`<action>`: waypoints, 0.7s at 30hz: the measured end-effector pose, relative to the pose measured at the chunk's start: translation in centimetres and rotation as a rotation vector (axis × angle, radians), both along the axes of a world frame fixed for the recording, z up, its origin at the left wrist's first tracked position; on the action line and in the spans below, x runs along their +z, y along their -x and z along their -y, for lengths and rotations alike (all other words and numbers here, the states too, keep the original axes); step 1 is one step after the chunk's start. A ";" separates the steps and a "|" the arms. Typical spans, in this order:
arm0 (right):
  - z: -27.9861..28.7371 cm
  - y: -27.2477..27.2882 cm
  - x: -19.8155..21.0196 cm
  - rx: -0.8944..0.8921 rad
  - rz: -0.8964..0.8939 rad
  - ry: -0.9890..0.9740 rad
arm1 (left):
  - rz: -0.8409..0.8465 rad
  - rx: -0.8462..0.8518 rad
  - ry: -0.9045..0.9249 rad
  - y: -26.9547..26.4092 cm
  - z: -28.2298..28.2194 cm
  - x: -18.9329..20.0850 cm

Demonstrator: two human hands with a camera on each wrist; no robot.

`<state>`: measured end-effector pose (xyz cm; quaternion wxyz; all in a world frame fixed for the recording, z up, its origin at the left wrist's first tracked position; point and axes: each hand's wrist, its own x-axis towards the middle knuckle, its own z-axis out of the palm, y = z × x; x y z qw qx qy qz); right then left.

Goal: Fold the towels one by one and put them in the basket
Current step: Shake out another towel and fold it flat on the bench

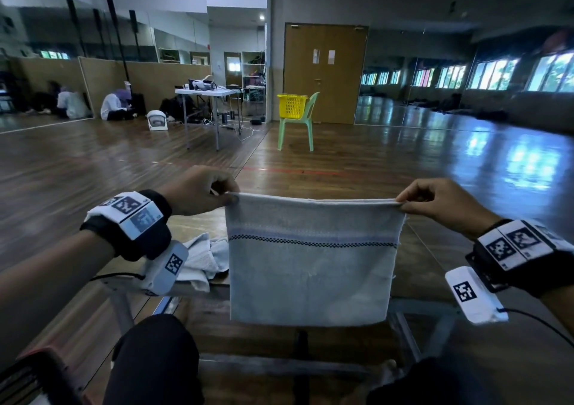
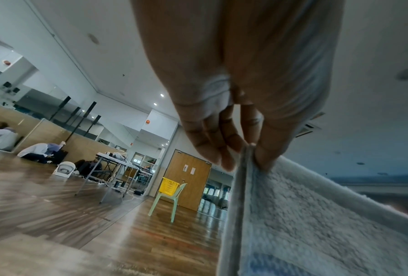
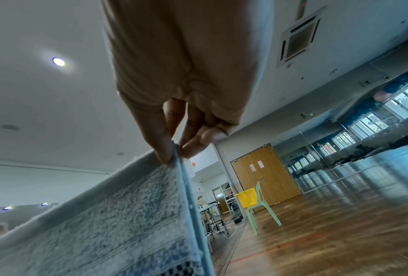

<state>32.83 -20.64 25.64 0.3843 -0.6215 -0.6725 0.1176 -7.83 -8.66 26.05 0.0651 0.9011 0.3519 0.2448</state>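
A pale grey-blue towel (image 1: 312, 264) with a blue band and a dark checkered stripe hangs folded double in front of me, stretched flat. My left hand (image 1: 223, 198) pinches its top left corner between thumb and fingers (image 2: 264, 156). My right hand (image 1: 403, 203) pinches the top right corner the same way, thumb (image 3: 161, 149) on the near face. The towel (image 2: 316, 224) (image 3: 104, 224) fills the lower part of both wrist views. A yellow basket (image 1: 291, 105) stands on a green chair (image 1: 299, 125) far across the room.
A crumpled white towel (image 1: 202, 258) lies on the low wooden table (image 1: 428, 268) behind the held one. My knees are below. Wooden floor stretches to the chair; a white folding table (image 1: 205, 93) with cables and seated people (image 1: 116, 106) are at the far left.
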 end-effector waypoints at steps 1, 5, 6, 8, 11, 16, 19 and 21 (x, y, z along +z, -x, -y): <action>0.2 0.0 0.0 0.010 -0.014 0.011 | -0.007 -0.005 0.031 0.2 -0.1 0.0; 0.5 0.2 -0.3 0.056 -0.100 0.062 | 0.125 -0.048 0.280 0.8 -0.2 -0.4; 0.3 0.2 -0.4 0.063 -0.114 0.075 | 0.175 -0.064 0.345 1.1 -0.3 -0.5; 0.0 0.1 -0.9 0.064 -0.139 0.098 | 0.252 -0.079 0.449 1.6 -1.0 -1.1; -1.5 0.0 -2.3 0.038 -0.177 0.123 | 0.272 -0.111 0.514 1.7 -2.3 -2.0; -5.9 0.5 -4.3 -0.022 -0.024 0.147 | 0.191 0.020 0.363 0.6 -5.5 -4.2; -8.9 1.5 -3.2 -0.111 0.253 -0.027 | 0.228 0.161 0.041 -0.5 -7.7 -3.4; -10.3 2.3 -1.4 -0.154 0.332 -0.229 | 0.304 0.222 -0.176 -1.2 -8.2 -1.6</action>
